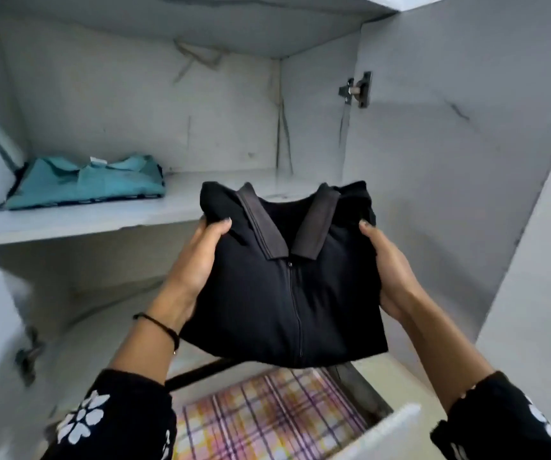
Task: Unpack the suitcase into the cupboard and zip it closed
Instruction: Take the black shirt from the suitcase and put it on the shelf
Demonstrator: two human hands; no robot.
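The folded black top (284, 287) is held in front of the cupboard shelf (101, 220) edge, clamped at 9 o'clock by the left hand (197, 260) and at 3 by the right hand (390, 270) — thumbs on top, fingers hidden beneath. At 10 o'clock a teal shirt (85, 184) lies on the shelf — its white neck tag (96, 160) is too blurred to read.

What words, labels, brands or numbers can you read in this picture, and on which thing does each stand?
No text is readable.
The white tag at the collar of the teal shirt, on the shelf: too blurred to read.
On the black shirt, held by left hand and right hand: no print or label.
On the sleeves: white flowers, no lettering.
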